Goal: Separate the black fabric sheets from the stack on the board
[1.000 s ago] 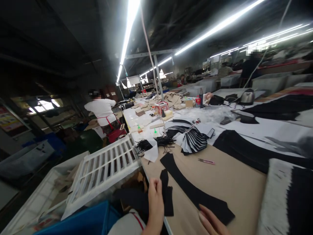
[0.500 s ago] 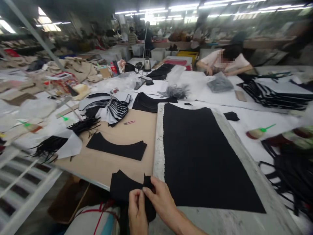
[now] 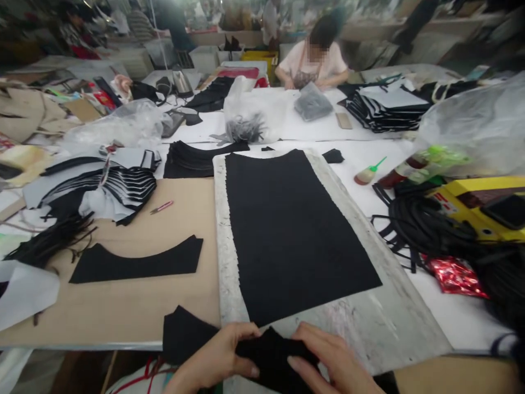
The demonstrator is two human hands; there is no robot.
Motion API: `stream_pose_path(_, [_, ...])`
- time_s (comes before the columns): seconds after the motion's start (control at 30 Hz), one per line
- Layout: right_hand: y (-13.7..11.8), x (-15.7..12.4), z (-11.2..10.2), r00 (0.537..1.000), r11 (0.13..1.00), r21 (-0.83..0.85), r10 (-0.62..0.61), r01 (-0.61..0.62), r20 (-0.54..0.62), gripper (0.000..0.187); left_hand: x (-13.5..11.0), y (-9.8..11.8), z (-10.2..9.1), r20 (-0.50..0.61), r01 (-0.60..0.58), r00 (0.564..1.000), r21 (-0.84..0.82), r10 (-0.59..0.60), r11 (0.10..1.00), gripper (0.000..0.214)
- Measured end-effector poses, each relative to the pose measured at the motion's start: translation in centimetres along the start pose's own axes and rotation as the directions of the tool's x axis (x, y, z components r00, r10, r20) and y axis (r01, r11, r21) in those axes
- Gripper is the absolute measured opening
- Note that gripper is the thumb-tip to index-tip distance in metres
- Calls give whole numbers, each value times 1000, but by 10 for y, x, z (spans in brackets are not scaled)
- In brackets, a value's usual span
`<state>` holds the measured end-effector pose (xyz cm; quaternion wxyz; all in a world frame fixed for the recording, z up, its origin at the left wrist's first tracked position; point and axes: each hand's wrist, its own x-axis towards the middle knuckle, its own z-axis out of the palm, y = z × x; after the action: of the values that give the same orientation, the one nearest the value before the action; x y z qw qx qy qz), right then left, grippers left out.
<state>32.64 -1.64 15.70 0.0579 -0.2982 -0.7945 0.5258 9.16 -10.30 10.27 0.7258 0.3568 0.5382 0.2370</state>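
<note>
At the near edge of the table, my left hand [image 3: 223, 355] grips a dark piece of black fabric [image 3: 274, 355] between thumb and fingers. My right hand [image 3: 328, 358] holds the same cloth from the other side, thumb on top. Between the hands the cloth is bunched and partly folded. A black corner of fabric [image 3: 186, 335] shows left of my left hand; whether it joins the held cloth is hidden. Beyond my hands a large black panel [image 3: 295, 235] lies flat on a grey board [image 3: 394, 317]. A curved black piece [image 3: 139, 262] rests on the tan surface to the left.
Small pink thread snips [image 3: 162, 207] lie near a fanned stack of black and white strips [image 3: 118, 186]. On the right are a green-tipped bottle [image 3: 369, 173], coiled black cords [image 3: 426, 219] and a yellow box [image 3: 488, 208]. Across the table sits another person [image 3: 314, 60].
My view has swung right and down. My hands, earlier close together pinching the cloth's edge, are now farther apart with the cloth bunched between them.
</note>
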Motion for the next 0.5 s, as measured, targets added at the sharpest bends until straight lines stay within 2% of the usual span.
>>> stream_pose_path(0.07, [20, -18, -12, 986, 996, -12, 90, -93, -141, 27, 17, -15, 0, 23, 43, 999, 55, -44, 998, 28])
stream_pose_path(0.13, [43, -36, -25, 936, 978, -10, 196, -208, -293, 32, 30, -31, -4, 0, 101, 995, 140, -101, 985, 27])
stream_pose_path(0.2, [66, -52, -39, 878, 951, 38, 299, -308, -375, 36, 38, -44, -10, -23, 158, 987, 221, -157, 962, 23])
stream_pose_path(0.33, [114, -79, -69, 811, 901, 206, 433, -382, -393, 39, 44, -58, -18, -128, 277, 960, 326, -249, 904, 20])
stream_pose_path(0.43, [152, -90, -90, 765, 860, 345, 498, -376, -407, 40, 47, -62, -24, -252, 347, 927, 291, -278, 892, 21])
stream_pose_path(0.5, [178, -93, -102, 749, 828, 429, 532, -362, -394, 44, 52, -64, -29, -285, 344, 917, 220, -277, 913, 21])
